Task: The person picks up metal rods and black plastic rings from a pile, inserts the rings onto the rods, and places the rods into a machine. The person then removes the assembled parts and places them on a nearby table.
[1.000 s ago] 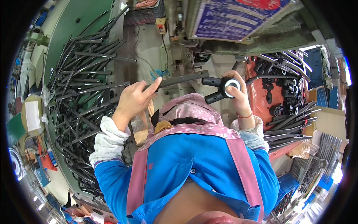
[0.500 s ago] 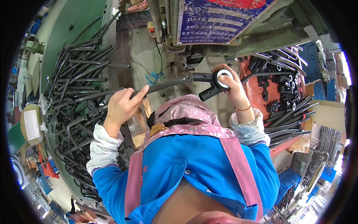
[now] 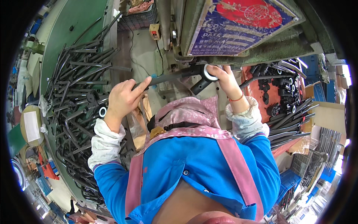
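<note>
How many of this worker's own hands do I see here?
2: the left hand holds a dark tube, and the right hand grips a forked black fitting. Both hands show, though parts of each are hidden.

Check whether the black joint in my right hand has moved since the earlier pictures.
Yes: the black joint in your right hand has moved left, farther from the orange sheet on the right.
</note>
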Tool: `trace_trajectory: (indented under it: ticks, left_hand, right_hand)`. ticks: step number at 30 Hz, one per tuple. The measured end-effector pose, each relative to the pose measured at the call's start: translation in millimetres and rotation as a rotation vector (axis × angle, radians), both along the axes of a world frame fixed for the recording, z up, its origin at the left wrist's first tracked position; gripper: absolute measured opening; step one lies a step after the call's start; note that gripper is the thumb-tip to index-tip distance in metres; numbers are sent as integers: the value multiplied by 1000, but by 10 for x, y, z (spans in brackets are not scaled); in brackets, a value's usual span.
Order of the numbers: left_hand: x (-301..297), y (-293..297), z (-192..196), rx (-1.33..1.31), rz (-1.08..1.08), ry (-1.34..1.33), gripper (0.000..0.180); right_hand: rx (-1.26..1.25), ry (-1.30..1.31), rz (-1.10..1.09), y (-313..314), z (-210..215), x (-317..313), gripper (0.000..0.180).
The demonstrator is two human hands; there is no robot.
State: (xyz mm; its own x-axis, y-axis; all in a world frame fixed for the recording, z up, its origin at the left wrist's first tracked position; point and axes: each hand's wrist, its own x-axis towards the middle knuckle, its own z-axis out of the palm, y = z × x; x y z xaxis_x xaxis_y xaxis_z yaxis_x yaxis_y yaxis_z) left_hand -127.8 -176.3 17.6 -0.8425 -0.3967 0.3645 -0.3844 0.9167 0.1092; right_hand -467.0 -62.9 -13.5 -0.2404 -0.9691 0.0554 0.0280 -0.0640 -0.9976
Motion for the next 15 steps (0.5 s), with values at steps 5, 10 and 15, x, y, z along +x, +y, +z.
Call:
trace_trajectory:
  ticks: [5,10,15]
  left_hand:
    - [-59,-193,-137,3,-12,3,64]
    - [-78,-233,-249,62,-13,9,65]
    - [-100,-270,-155,10,-32,-42,64]
  right_hand:
    - [-508,771,49,-213,-362,-268,20]
    - [-194,567,29,-249,-389,-243,20]
    - [209,457,73,-176,-613,-310,30]
